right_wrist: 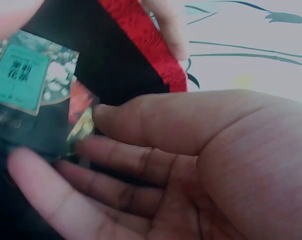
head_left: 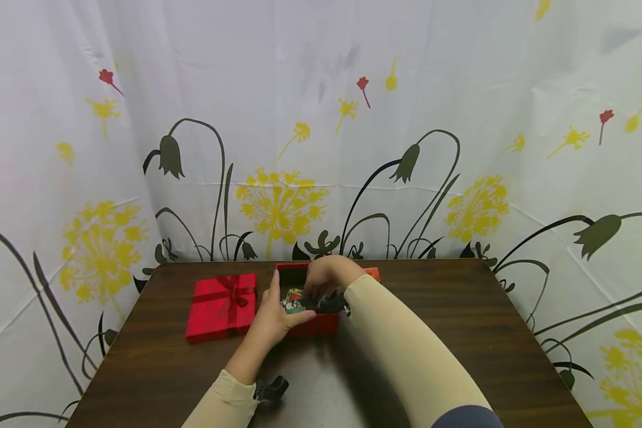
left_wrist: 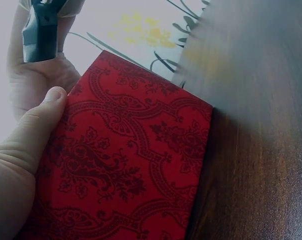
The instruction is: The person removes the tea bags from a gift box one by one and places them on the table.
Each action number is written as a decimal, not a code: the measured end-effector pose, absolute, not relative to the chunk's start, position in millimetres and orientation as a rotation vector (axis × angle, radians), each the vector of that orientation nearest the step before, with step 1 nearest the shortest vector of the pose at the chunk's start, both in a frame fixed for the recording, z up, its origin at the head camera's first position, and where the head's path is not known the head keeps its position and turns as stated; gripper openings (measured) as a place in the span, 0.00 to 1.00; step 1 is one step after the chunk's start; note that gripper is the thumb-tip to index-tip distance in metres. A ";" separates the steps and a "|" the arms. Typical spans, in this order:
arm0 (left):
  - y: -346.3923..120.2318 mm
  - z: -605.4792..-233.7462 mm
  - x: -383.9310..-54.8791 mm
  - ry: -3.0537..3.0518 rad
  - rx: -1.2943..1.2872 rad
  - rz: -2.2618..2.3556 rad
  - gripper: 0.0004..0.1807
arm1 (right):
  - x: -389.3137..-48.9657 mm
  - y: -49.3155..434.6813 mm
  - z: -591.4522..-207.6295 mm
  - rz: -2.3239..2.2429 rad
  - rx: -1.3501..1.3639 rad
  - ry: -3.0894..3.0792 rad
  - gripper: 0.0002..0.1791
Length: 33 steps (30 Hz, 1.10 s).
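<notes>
A red gift box [head_left: 321, 327] with a dark inside stands on the table; its outer wall [left_wrist: 126, 150] shows a darker floral pattern. My left hand [head_left: 271, 318] grips the box at its near left corner, fingers along the left side and thumb over the front rim. Reaching down into the box from the right is my right hand [head_left: 329, 276], fingers bent loosely. In the right wrist view its thumb and blurred fingers [right_wrist: 116, 155] are at the edge of a dark packet with a green label [right_wrist: 21, 75]. Colourful packets [head_left: 293, 300] show between the hands.
To the left of the box lies a red lid [head_left: 208, 309] with a dark red ribbon and bow. An orange item [head_left: 373, 273] peeks out behind the right forearm. A flower-printed curtain [head_left: 321, 119] hangs behind the brown wooden table [head_left: 444, 321].
</notes>
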State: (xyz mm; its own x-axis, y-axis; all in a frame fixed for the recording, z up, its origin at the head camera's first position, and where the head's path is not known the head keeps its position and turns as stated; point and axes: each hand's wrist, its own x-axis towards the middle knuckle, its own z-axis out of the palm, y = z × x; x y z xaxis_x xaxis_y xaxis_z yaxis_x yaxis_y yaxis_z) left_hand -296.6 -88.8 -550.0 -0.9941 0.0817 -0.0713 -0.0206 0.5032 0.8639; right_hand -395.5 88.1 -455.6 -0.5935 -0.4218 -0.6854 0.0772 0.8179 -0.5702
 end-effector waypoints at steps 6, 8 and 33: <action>-87.2 -548.8 -295.3 2.622 0.055 1.539 0.79 | -395.2 91.1 -458.4 -0.770 -0.253 2.082 0.12; -87.0 -549.1 -295.0 2.616 0.050 1.549 0.79 | -394.8 91.8 -459.9 -0.775 -0.274 2.086 0.11; -90.5 -550.3 -297.3 2.624 0.035 1.490 0.81 | -393.4 99.4 -469.4 -0.882 -0.395 2.114 0.04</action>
State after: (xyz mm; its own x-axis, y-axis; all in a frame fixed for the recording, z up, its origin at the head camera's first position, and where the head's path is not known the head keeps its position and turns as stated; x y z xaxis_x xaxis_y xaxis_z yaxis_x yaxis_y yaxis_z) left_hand -297.3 -90.5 -550.3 -0.9921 0.0812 -0.0958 -0.0406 0.5142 0.8567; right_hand -393.4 99.4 -469.4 -0.6357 -0.5371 -0.5545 0.0162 0.7088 -0.7052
